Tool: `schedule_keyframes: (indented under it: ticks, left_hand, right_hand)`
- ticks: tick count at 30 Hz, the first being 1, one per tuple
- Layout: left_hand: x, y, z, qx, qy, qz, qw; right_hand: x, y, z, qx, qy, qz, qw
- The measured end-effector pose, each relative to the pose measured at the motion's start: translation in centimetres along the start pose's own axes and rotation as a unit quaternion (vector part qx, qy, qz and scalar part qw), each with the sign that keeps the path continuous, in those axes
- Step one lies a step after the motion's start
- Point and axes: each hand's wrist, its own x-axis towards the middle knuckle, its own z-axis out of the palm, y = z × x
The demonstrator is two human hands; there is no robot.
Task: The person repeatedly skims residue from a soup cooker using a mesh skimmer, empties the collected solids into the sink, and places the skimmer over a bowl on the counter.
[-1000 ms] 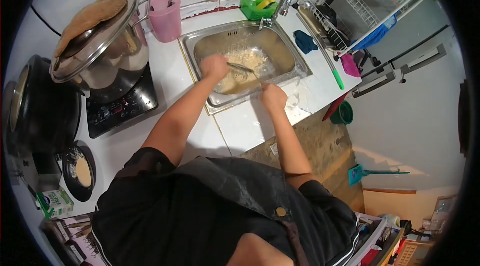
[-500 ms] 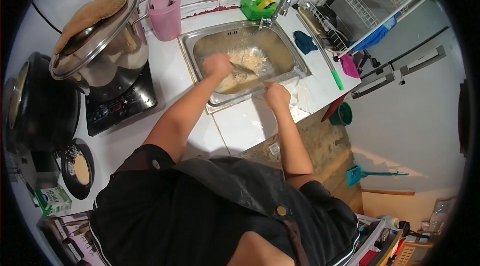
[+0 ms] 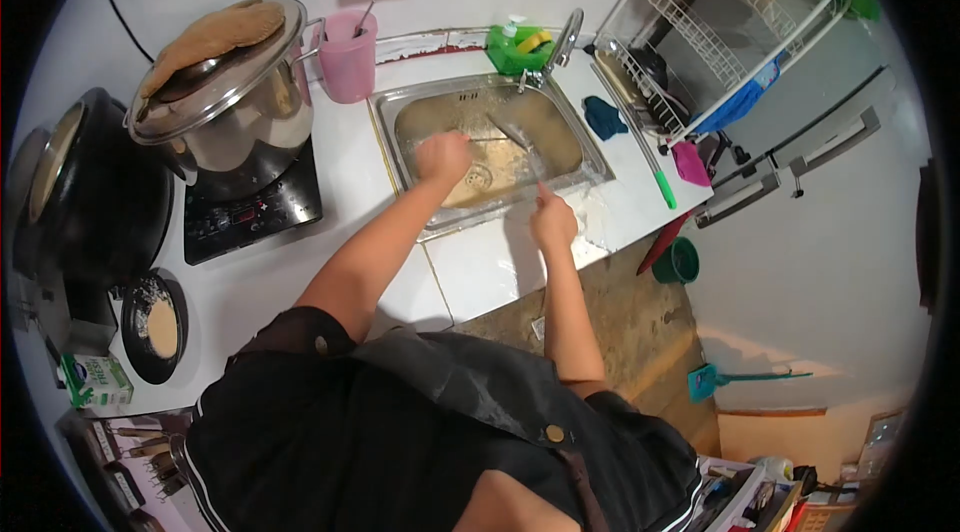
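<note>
Both of my hands are over the steel sink. Closed in a fist, my left hand grips a thin utensil that points right across the basin. My right hand, at the sink's front rim, is closed around a long metal utensil reaching up and left into the basin. The two utensils come close together near the sink's middle; blur hides their exact kind and whether they touch. Pale yellowish residue covers the sink bottom around the drain.
Left of the sink, a lidded steel pot stands on an induction cooker. A pink pitcher, green sponge holder and faucet are behind. To the right are a dark cloth, green-handled tool and dish rack.
The whole view has shifted slightly. The right hand's utensil has swung to point further up and left, and the left hand's utensil now lies more level.
</note>
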Motion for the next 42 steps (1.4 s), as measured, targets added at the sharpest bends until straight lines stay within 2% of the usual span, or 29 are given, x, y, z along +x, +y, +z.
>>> schedule_keyframes:
  ticks: [1, 2, 3, 4, 6, 7, 9, 10, 12, 15, 16, 17, 18, 19, 20, 21, 22, 24, 27, 29, 30, 31, 32, 36, 38, 39, 41, 42]
  left_hand:
    - [-0.5, 0.1, -0.7, -0.017, 0.023, -0.019, 0.999]
    - [-1.1, -0.2, -1.0, -0.033, 0.045, -0.039, 0.998]
    - [-1.7, -0.7, -1.4, -0.033, 0.05, -0.044, 0.997]
    - [-2.3, -1.8, -1.7, -0.042, 0.061, -0.069, 0.995]
    - [-4.1, -3.6, -3.2, -0.057, 0.067, -0.113, 0.99]
    - [-5.5, -4.3, -4.8, -0.062, 0.063, -0.133, 0.987]
    - [-8.5, -6.8, -6.9, -0.07, 0.064, -0.158, 0.983]
    - [-10.5, -7.8, -8.3, -0.1, 0.091, -0.167, 0.977]
    - [-14.8, -10.4, -11.8, -0.161, 0.136, -0.195, 0.958]
    - [-21.4, -14.1, -18.4, -0.243, 0.201, -0.208, 0.926]
    - [-23.5, -15.2, -20.8, -0.245, 0.208, -0.217, 0.922]
    - [-25.3, -16.2, -23.5, -0.253, 0.243, -0.209, 0.913]
    - [-27.1, -17.2, -25.7, -0.263, 0.273, -0.197, 0.904]
    - [-28.8, -18.6, -27.3, -0.253, 0.28, -0.2, 0.904]
    - [-30.6, -20.2, -29.1, -0.256, 0.305, -0.216, 0.891]
    - [-32.2, -21.8, -30.6, -0.26, 0.329, -0.23, 0.878]
    - [-33.7, -23.7, -31.5, -0.25, 0.361, -0.228, 0.869]
    - [-36.0, -26.2, -34.7, -0.233, 0.402, -0.24, 0.852]
    - [-38.9, -30.7, -38.1, -0.218, 0.408, -0.26, 0.848]
    - [-40.2, -32.2, -40.6, -0.22, 0.398, -0.27, 0.849]
    - [-40.8, -32.9, -41.7, -0.222, 0.386, -0.286, 0.849]
    - [-41.2, -33.7, -42.4, -0.224, 0.383, -0.281, 0.851]
    - [-41.7, -34.3, -43.0, -0.252, 0.375, -0.29, 0.844]
    - [-42.2, -36.2, -43.9, -0.303, 0.365, -0.274, 0.837]
    - [-42.2, -36.4, -44.5, -0.3, 0.354, -0.27, 0.844]
    - [-42.1, -36.5, -44.7, -0.292, 0.349, -0.266, 0.85]
    - [-42.1, -36.7, -44.7, -0.293, 0.359, -0.273, 0.843]
    - [-42.2, -36.7, -44.4, -0.292, 0.368, -0.282, 0.836]
  right_hand:
    - [0.1, 0.8, 0.1, 0.152, 0.023, 0.01, 0.988]
    - [0.4, 1.8, 0.7, 0.301, 0.043, 0.02, 0.953]
    - [1.0, 2.5, 1.7, 0.477, 0.023, -0.019, 0.878]
    - [0.4, 2.0, 0.7, 0.478, 0.021, -0.028, 0.878]
    - [-2.1, 0.0, -2.6, 0.694, -0.126, 0.054, 0.707]
    - [-2.8, -0.8, -2.3, 0.694, -0.133, 0.046, 0.706]
    - [-4.5, -2.8, -1.4, 0.737, -0.173, 0.073, 0.649]
    - [-5.4, -3.6, -1.0, 0.731, -0.198, 0.059, 0.65]
    - [-6.5, -6.5, -0.2, 0.783, -0.179, 0.039, 0.594]
    - [-6.0, -14.6, -3.5, 0.755, -0.126, -0.16, 0.624]
    - [-5.7, -18.0, -6.0, 0.709, -0.087, -0.198, 0.671]
    - [-5.6, -22.2, -8.6, 0.653, -0.014, -0.295, 0.697]
    - [-5.6, -25.9, -11.0, 0.558, 0.049, -0.324, 0.762]
    - [-6.0, -29.8, -13.6, 0.468, 0.097, -0.363, 0.8]
    - [-6.4, -34.6, -15.3, 0.412, 0.21, -0.458, 0.759]
    - [-7.5, -38.7, -17.0, 0.361, 0.217, -0.473, 0.774]
    - [-7.6, -43.0, -17.6, 0.257, 0.314, -0.51, 0.758]
    - [-8.7, -52.1, -18.7, 0.13, 0.395, -0.575, 0.705]
    - [-9.2, -63.7, -17.9, -0.006, 0.405, -0.675, 0.616]
    - [-10.3, -69.5, -17.4, -0.109, 0.424, -0.708, 0.555]
    - [-11.0, -71.7, -17.1, -0.112, 0.428, -0.704, 0.556]
    - [-11.6, -73.5, -16.8, -0.141, 0.433, -0.719, 0.525]
    - [-12.0, -75.0, -16.5, -0.17, 0.436, -0.733, 0.493]
    - [-12.3, -78.7, -15.4, -0.239, 0.427, -0.733, 0.472]
    - [-11.9, -80.2, -14.5, -0.217, 0.423, -0.782, 0.403]
    - [-11.7, -80.9, -14.1, -0.219, 0.424, -0.781, 0.403]
    - [-11.3, -82.0, -13.2, -0.226, 0.367, -0.835, 0.342]
    - [-11.2, -82.4, -12.6, -0.227, 0.367, -0.836, 0.339]
